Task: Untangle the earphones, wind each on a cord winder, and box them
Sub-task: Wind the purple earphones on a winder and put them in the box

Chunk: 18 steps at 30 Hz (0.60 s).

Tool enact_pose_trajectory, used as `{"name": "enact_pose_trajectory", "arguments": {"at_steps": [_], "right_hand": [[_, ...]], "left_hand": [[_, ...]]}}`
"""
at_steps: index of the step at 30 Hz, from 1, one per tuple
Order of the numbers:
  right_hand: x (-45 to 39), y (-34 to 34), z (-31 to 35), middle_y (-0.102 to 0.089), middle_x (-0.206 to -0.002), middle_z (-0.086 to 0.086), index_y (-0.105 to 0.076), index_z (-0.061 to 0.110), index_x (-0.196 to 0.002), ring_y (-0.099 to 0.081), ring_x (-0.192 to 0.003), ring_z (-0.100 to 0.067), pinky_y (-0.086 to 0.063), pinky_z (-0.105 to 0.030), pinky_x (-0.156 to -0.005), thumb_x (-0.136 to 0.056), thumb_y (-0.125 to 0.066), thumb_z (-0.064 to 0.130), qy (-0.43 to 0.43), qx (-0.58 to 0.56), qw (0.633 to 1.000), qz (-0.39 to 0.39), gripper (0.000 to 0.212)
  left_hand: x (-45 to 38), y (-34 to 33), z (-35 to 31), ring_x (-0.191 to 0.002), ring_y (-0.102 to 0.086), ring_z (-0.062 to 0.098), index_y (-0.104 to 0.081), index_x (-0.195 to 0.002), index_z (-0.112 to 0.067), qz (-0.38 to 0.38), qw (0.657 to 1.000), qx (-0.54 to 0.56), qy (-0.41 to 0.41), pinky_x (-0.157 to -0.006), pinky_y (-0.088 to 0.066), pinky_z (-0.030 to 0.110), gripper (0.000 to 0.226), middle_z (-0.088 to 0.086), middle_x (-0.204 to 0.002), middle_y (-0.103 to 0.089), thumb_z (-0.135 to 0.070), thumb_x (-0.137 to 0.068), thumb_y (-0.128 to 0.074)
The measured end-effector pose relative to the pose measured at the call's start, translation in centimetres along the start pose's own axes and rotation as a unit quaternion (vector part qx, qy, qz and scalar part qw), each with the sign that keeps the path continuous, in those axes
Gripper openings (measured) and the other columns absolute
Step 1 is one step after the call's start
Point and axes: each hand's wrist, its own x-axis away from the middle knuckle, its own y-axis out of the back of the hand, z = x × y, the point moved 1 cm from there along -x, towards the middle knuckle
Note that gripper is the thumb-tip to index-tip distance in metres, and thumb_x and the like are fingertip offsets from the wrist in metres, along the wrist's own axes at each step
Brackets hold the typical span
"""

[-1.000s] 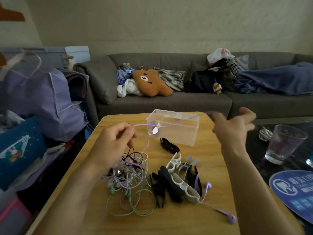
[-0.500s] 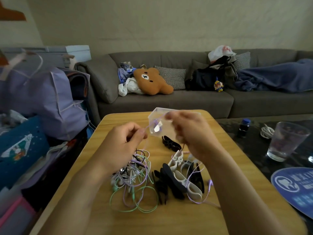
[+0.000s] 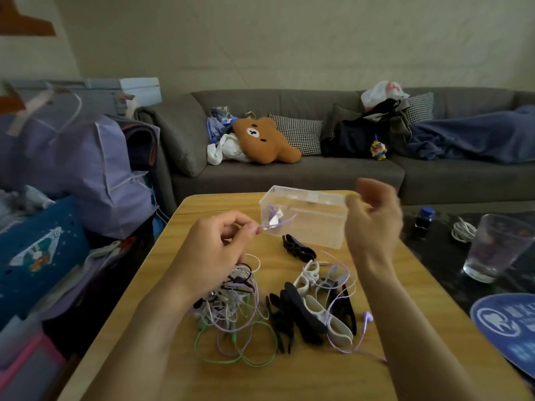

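Observation:
A tangle of purple, green, white and black earphone cords (image 3: 231,311) lies on the wooden table (image 3: 318,377). My left hand (image 3: 214,250) hovers above it and pinches a purple cord with a small white piece (image 3: 272,222) at its fingertips. My right hand (image 3: 373,224) is raised in front of the clear plastic box (image 3: 324,224), blurred, fingers curled as if pinching the same purple cord. A purple earbud (image 3: 367,317) trails by the pile of black and white cord winders (image 3: 315,311). One black winder (image 3: 298,248) lies apart.
A glass (image 3: 495,247), a coiled white cable (image 3: 463,231) and a small blue-capped bottle (image 3: 424,222) stand on the dark table to the right. A blue round mat (image 3: 509,325) lies at the right edge. Bags crowd the left; a grey sofa sits behind.
My right hand swung in to meet my left hand at the cord, then moved back out to the right. The purple earbud and its cord slid closer to the winders.

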Motion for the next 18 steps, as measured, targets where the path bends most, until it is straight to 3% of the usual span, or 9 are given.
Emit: {"name": "enact_pose_trajectory", "arguments": {"at_steps": [2,4,5,6,9,13,14,16,18], "right_hand": [[1.3,-1.1,2.2,-0.067,-0.112,0.002,-0.063,0.020,-0.123,-0.065,-0.103,-0.013,-0.052,-0.027,-0.087,-0.096,-0.064,0.027,0.012,-0.080,0.966,0.244,0.028],[2.5,-1.9,3.2,-0.070,-0.111,-0.007,-0.063,0.015,-0.124,-0.070,-0.097,-0.022,-0.056,-0.038,-0.085,-0.096,-0.060,0.040,-0.052,-0.124,0.867,0.479,0.038],[2.9,-2.1,3.0,-0.071,-0.103,-0.010,-0.063,0.012,-0.122,-0.070,-0.087,-0.028,-0.057,-0.039,-0.079,-0.096,-0.059,0.040,-0.054,-0.112,0.828,0.547,0.038],[3.2,-2.2,2.8,-0.070,-0.089,-0.007,-0.065,0.011,-0.118,-0.065,-0.074,-0.028,-0.056,-0.035,-0.068,-0.097,-0.061,0.037,-0.038,-0.089,0.815,0.572,0.034],[2.6,-2.1,1.6,-0.046,-0.058,0.006,-0.070,0.006,-0.102,-0.039,-0.053,-0.014,-0.035,-0.023,-0.048,-0.100,-0.056,0.028,-0.007,-0.070,0.870,0.488,0.026],[0.5,-1.2,1.3,-0.043,-0.052,0.010,-0.067,0.011,-0.088,-0.037,-0.049,-0.009,-0.034,-0.026,-0.048,-0.104,-0.049,0.030,-0.034,-0.137,0.953,0.270,0.031],[0.1,-0.9,1.2,-0.042,-0.051,0.010,-0.064,0.012,-0.084,-0.036,-0.047,-0.007,-0.033,-0.024,-0.046,-0.106,-0.047,0.030,-0.068,-0.198,0.959,0.193,0.033],[-0.8,-0.2,1.1,-0.039,-0.055,0.007,-0.058,0.013,-0.081,-0.031,-0.047,-0.007,-0.027,-0.021,-0.042,-0.108,-0.042,0.030,-0.141,-0.335,0.929,0.068,0.035],[-1.6,0.7,0.7,-0.042,-0.058,0.005,-0.056,0.015,-0.081,-0.034,-0.049,-0.007,-0.028,-0.021,-0.044,-0.109,-0.041,0.030,-0.177,-0.391,0.903,0.006,0.034]], "left_hand": [[-0.1,-0.6,-0.5,-0.049,-0.050,0.006,-0.071,-0.094,-0.022,0.008,1.000,0.017,0.003,-0.052,-0.041,0.017,0.014,0.002,-0.057,-0.060,-0.023,-0.099,-0.058],[0.0,-1.1,-0.8,-0.049,-0.051,0.007,-0.070,-0.095,-0.019,0.017,1.000,0.024,0.006,-0.051,-0.041,0.019,0.013,-0.001,-0.058,-0.062,-0.023,-0.099,-0.058],[0.1,-1.3,-0.9,-0.049,-0.052,0.008,-0.070,-0.095,-0.017,0.018,1.000,0.020,-0.002,-0.051,-0.042,0.020,0.013,-0.001,-0.059,-0.064,-0.022,-0.098,-0.058],[0.2,-1.4,-0.9,-0.049,-0.052,0.009,-0.070,-0.095,-0.016,0.017,1.000,0.010,-0.011,-0.050,-0.041,0.021,0.013,0.001,-0.061,-0.065,-0.021,-0.099,-0.058],[0.3,-1.3,-0.7,-0.050,-0.054,0.006,-0.069,-0.095,-0.021,0.003,0.999,-0.034,-0.012,-0.049,-0.043,0.021,0.012,-0.004,-0.061,-0.065,-0.025,-0.099,-0.058],[0.0,-0.8,-0.2,-0.066,-0.067,0.010,-0.072,-0.088,-0.025,0.010,0.997,-0.078,0.022,-0.058,-0.053,0.029,0.022,-0.008,-0.072,-0.071,-0.039,-0.097,-0.057],[0.0,-0.7,-0.2,-0.063,-0.065,0.006,-0.073,-0.084,-0.025,0.009,0.996,-0.079,0.026,-0.056,-0.049,0.023,0.025,-0.011,-0.068,-0.070,-0.039,-0.097,-0.057],[-0.1,-0.7,-0.3,-0.051,-0.055,0.004,-0.072,-0.076,-0.023,0.007,0.996,-0.080,0.026,-0.049,-0.040,0.017,0.032,-0.012,-0.058,-0.063,-0.040,-0.097,-0.057],[-0.1,-0.7,-0.4,-0.046,-0.048,0.007,-0.069,-0.071,-0.020,0.010,0.996,-0.083,0.023,-0.045,-0.037,0.020,0.036,-0.009,-0.053,-0.059,-0.042,-0.097,-0.057]]}}
